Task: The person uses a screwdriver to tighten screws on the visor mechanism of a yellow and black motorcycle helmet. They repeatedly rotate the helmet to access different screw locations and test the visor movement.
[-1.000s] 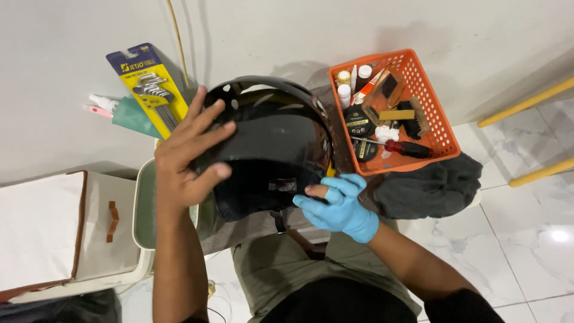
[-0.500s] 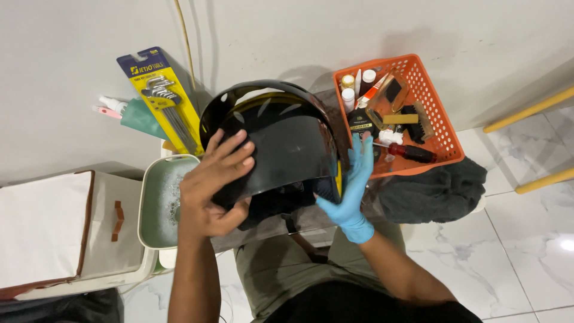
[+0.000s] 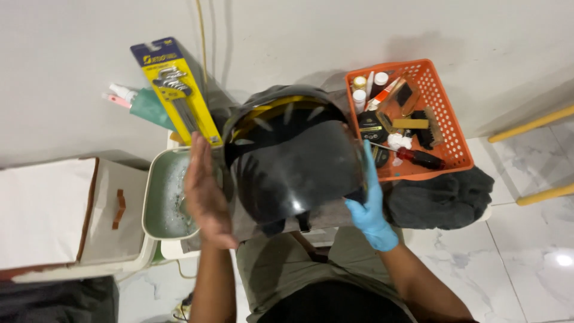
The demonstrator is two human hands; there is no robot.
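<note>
You hold a black motorcycle helmet (image 3: 287,155) between both hands over your lap, its dark glossy visor (image 3: 299,170) turned up toward you and a yellow trim band showing along the far edge of the shell. Your bare left hand (image 3: 206,194) presses flat against the helmet's left side, fingers stretched out toward the far side. Your right hand (image 3: 371,206), in a blue glove, clasps the right edge of the visor, with the gloved fingers running up along it.

Just left of the helmet, behind your left hand, sits a pale green basin (image 3: 164,200) of soapy water. Left of that lies a white box with a brown handle (image 3: 78,215). On the far left, a yellow card pack of hex keys (image 3: 176,90) leans beside a teal spray bottle (image 3: 143,104) with a white and pink nozzle.

On the far right stands an orange plastic basket (image 3: 445,125) holding small bottles, a brush, a round black tin and a red-handled screwdriver (image 3: 418,157). A dark grey cloth (image 3: 439,200) lies bunched on the near side of the basket, close to your gloved wrist. The white marble floor (image 3: 526,257) spreads to the right.
</note>
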